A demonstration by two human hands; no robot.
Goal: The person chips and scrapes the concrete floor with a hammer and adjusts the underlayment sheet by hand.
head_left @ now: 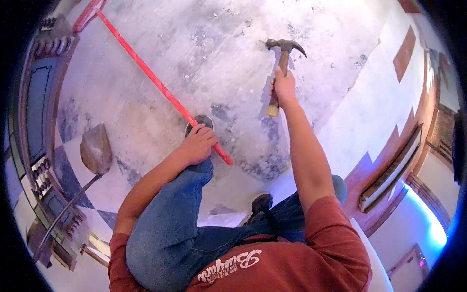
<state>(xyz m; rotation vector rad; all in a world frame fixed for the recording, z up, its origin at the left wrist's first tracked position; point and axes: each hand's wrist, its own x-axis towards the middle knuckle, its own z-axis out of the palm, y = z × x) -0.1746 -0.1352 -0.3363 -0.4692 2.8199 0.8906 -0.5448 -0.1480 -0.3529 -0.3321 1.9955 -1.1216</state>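
A claw hammer [283, 57] is in my right hand [284, 86], its handle gripped below the head. The hammer's head lies over the dusty, stained floor [233, 68], its claw pointing right. My left hand [199, 143] rests at my bent knee, with its fingers over a long red pole [146, 69]. The pole runs diagonally from the upper left to just past that hand. Behind the fingers a round dark object [204, 121] with a pale rim is partly hidden.
At the left, a dirty shovel [96, 148] lies on the checkered floor. Ornate dark woodwork [41, 97] curves along the left edge. A long wooden piece [391, 168] lies at the right, near a glowing blue light strip [425, 211]. My shoe [261, 204] is below center.
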